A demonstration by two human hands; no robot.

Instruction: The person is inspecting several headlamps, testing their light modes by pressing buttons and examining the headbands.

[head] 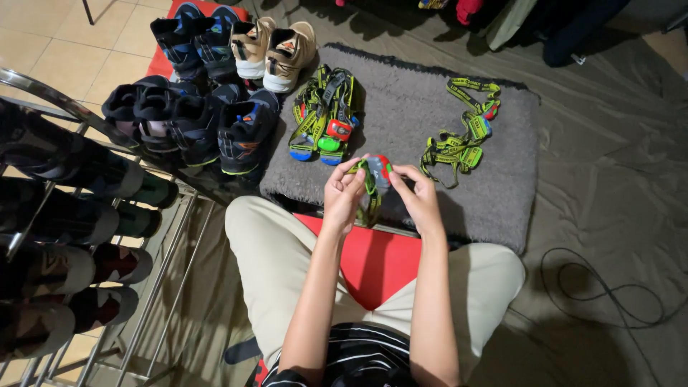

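While you are sitting cross-legged on the floor, your left hand (342,193) and your right hand (419,197) are both pinching 1 small headlamp (380,169) between them, just above the near edge of the grey mat (430,136). Your left grip is closing narrowly on the yellow-green strap (370,192), which is hanging down in a loop between your wrists. Your right grip is closing on the other side of the same headlamp, fingertips (401,173) touching its red and green lamp body.

A bundle of headlamps (324,118) with the same yellow-green straps is lying on the left part of the mat, well apart from your hands; I cannot tell how many are in it. A looser group of headlamps (466,129) is lying on the right part of the mat, beyond your right hand.

Dark sneakers (193,118) are standing in a row just left of the mat, with 2 tan shoes (276,46) behind them. A metal shoe rack (79,236) holding more shoes is standing at your left. A red cushion (373,261) is showing between your knees, and a black cable (609,290) is curling on the grey sheet at your right.
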